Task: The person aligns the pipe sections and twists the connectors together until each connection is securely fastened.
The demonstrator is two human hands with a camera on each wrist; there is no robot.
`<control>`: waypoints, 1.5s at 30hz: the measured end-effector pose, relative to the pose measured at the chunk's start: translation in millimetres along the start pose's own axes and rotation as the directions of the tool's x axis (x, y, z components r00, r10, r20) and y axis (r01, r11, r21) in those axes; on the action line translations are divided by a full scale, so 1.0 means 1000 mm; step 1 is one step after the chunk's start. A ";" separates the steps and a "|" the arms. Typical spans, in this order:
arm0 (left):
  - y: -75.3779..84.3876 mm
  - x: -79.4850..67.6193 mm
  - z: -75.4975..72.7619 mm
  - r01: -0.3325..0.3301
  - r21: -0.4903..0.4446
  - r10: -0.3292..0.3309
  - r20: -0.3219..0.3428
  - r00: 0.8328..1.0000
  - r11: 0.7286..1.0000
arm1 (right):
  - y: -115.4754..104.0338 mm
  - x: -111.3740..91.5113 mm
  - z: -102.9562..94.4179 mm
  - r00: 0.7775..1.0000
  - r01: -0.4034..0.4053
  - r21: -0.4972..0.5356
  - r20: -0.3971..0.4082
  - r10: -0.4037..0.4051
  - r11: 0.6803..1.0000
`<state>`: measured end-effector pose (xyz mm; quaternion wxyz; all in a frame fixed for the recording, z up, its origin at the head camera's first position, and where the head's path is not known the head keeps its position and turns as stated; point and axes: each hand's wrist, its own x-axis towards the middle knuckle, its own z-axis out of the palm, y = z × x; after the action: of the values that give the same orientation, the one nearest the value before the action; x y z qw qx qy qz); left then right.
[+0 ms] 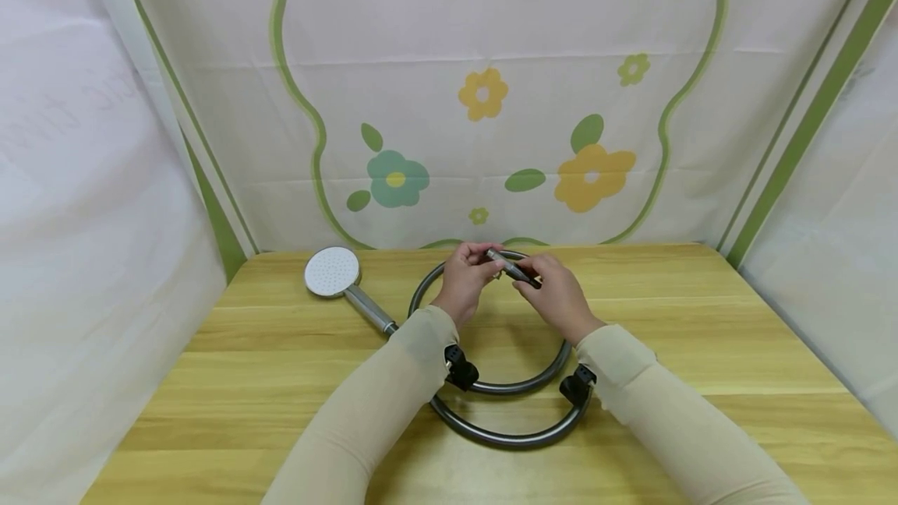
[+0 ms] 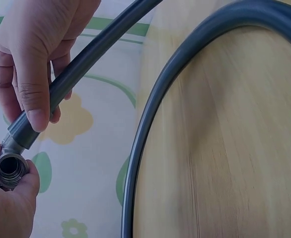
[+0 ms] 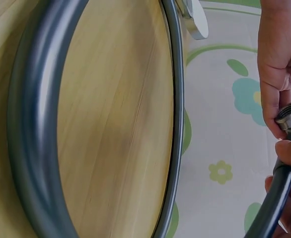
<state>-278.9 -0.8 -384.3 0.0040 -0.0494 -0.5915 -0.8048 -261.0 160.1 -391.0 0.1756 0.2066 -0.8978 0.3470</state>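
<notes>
Both hands hold one end of a dark grey shower hose (image 1: 522, 388) raised near the table's back edge. My left hand (image 1: 466, 283) pinches the metal threaded nut (image 2: 11, 171) at that end. The nut's open mouth shows inner thread and sits at an angle to the hose. Just behind the nut, my right hand (image 1: 557, 298) grips the hose's end section (image 2: 68, 82) between thumb and fingers. On the table to the left lies a shower head (image 1: 332, 271) with a white round face, its grey handle (image 1: 368, 310) pointing toward the hose coils.
The hose lies in large loops on the wooden table (image 1: 281, 411), passing under both wrists. Black wrist cameras (image 1: 460, 369) hang close above it. A white cloth wall (image 1: 421, 100) with printed flowers stands behind the table, and plain cloth hangs at both sides.
</notes>
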 end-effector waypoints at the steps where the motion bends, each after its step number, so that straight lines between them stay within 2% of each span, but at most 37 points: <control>1: 0.000 0.000 0.000 0.002 -0.002 -0.002 0.001 1.000 1.000 | 0.000 0.000 0.000 1.000 0.007 0.001 -0.006 -0.007 1.000; 11: 0.001 0.000 0.000 0.005 -0.007 -0.005 0.003 1.000 1.000 | 0.003 -0.001 0.001 0.999 0.032 0.012 -0.021 -0.032 0.999; 31: -0.003 0.001 -0.003 0.025 0.024 -0.025 -0.011 1.000 0.999 | 0.007 -0.003 0.002 0.999 0.015 0.008 0.052 -0.016 1.000; 45: -0.005 0.000 -0.002 0.016 0.016 -0.017 0.003 1.000 1.000 | 0.009 -0.005 -0.001 0.997 0.002 0.061 0.074 -0.006 0.998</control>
<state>-279.7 -1.2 -389.3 -0.0030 -0.0456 -0.5985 -0.7998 -261.2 167.7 -397.2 0.1364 0.2264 -0.8924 0.3657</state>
